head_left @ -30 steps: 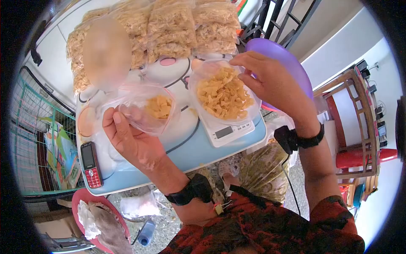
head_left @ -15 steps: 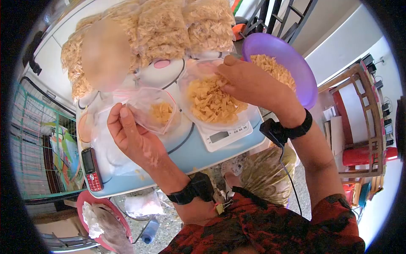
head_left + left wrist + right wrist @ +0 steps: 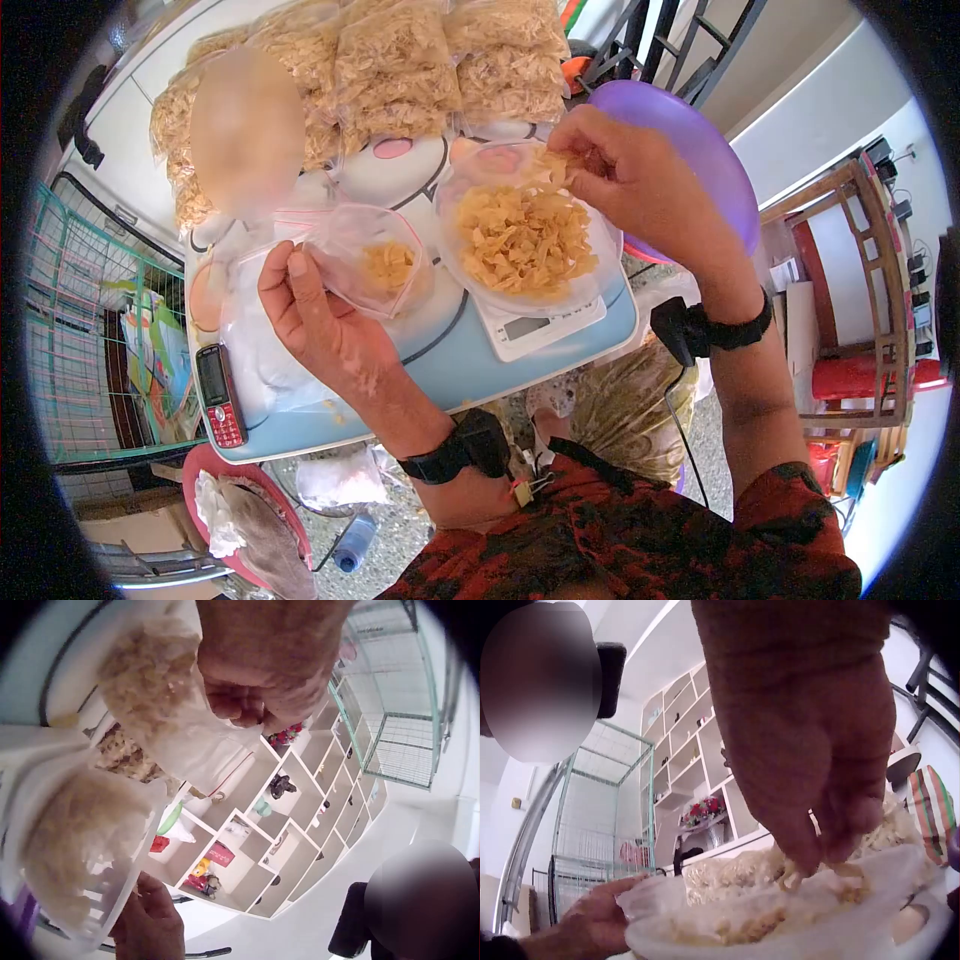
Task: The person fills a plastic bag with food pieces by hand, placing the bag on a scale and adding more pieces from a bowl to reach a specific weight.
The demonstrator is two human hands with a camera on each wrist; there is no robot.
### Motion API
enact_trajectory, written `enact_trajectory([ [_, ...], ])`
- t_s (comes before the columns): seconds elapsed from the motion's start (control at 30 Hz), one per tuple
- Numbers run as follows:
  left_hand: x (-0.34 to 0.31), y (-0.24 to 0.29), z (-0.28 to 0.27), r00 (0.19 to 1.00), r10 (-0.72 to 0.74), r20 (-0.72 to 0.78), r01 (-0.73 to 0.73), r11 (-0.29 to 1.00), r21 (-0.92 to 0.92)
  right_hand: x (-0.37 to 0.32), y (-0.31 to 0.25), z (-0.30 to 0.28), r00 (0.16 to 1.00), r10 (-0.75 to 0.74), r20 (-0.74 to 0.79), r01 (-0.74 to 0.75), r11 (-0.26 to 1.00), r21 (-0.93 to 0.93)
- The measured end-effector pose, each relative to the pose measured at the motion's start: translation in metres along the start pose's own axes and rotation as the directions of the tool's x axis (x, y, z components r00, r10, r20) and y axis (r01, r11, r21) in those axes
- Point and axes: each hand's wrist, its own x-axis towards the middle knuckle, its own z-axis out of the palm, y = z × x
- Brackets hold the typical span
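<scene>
My left hand [image 3: 330, 325] pinches the edge of a clear zip bag [image 3: 345, 225] with a few pale yellow flakes [image 3: 388, 264] inside. A translucent bowl [image 3: 462, 262] heaped with flakes [image 3: 525, 240] sits on a white scale [image 3: 548, 326]. Over the bowl's far right rim, my right hand [image 3: 650, 185] pinches some flakes between thumb and fingers. In the right wrist view the right hand [image 3: 810, 742] is just above the bowl [image 3: 840, 922], its fingertips at the flakes. The left wrist view shows the left hand [image 3: 274, 660] gripping the bag's top [image 3: 202, 757].
Filled bags [image 3: 395, 70] lie in rows along the table's far side. A purple basin [image 3: 715, 150] stands beyond the right hand. A red phone [image 3: 220, 395] lies at the table's left edge. A green wire cage [image 3: 75, 340] stands at the left.
The right hand moved left over the bowl's flakes, then back right to the rim, now with flakes between its fingers. The left hand keeps its hold on the bag, with little movement.
</scene>
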Motion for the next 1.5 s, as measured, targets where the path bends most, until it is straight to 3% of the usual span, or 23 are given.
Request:
enact_trajectory([
  [0.07,0.0,0.0,0.0,1.0,0.001,0.012,-0.001,1.0,-0.025,0.001,0.007,0.004,0.998,-0.035,-0.054,0.044,0.983,0.177],
  [0.23,0.002,0.002,-0.003,1.0,0.018,0.003,-0.018,1.0,-0.024,0.001,-0.005,0.005,0.979,0.182,0.09,-0.199,0.947,0.252],
  [0.27,0.003,0.003,-0.003,1.0,0.024,-0.002,-0.024,0.999,-0.023,0.001,-0.006,0.005,0.97,0.219,0.109,-0.24,0.94,0.244],
  [0.37,0.005,0.005,-0.006,0.999,0.039,-0.016,-0.039,0.999,0.002,-0.002,0.016,0.019,0.993,0.067,0.095,-0.075,0.994,0.082],
  [0.47,0.005,0.008,-0.005,0.999,0.039,-0.027,-0.039,0.999,0.008,-0.004,0.011,0.021,0.986,0.016,0.165,-0.036,0.992,0.119],
  [0.67,0.005,0.015,-0.002,0.999,0.014,-0.035,-0.014,1.0,-0.025,-0.013,-0.001,0.009,0.974,-0.07,0.214,0.067,0.998,0.02],
  [0.8,0.007,0.013,-0.007,1.0,0.021,-0.019,-0.02,1.0,0.01,-0.016,-0.006,0.011,0.958,-0.244,0.152,0.26,0.961,-0.098],
  [0.87,0.007,0.015,-0.008,1.0,0.009,-0.029,-0.009,1.0,0.005,-0.018,-0.009,0.01,0.96,-0.24,0.143,0.26,0.956,-0.138],
  [1.07,0.008,0.013,-0.009,1.0,0.001,-0.022,-0.002,1.0,-0.017,-0.013,-0.029,0.019,0.994,0.021,0.104,0.002,0.976,-0.217],
  [1.17,0.009,0.013,-0.011,1.0,-0.002,-0.02,0.001,1.0,-0.021,-0.013,-0.034,0.036,0.999,0.0,0.048,0.018,0.935,-0.355],
  [1.27,0.008,0.016,-0.008,0.999,-0.012,-0.039,0.011,0.999,-0.039,-0.009,-0.044,0.041,0.995,0.074,0.067,-0.043,0.925,-0.377],
  [1.37,0.009,0.018,-0.008,0.999,-0.028,-0.039,0.025,0.998,-0.056,-0.007,-0.042,0.047,0.999,0.039,0.017,-0.029,0.925,-0.378],
  [1.5,0.009,0.018,-0.008,0.999,-0.025,-0.035,0.023,0.998,-0.056,-0.007,-0.029,0.047,0.998,-0.003,0.07,0.027,0.937,-0.349],
])
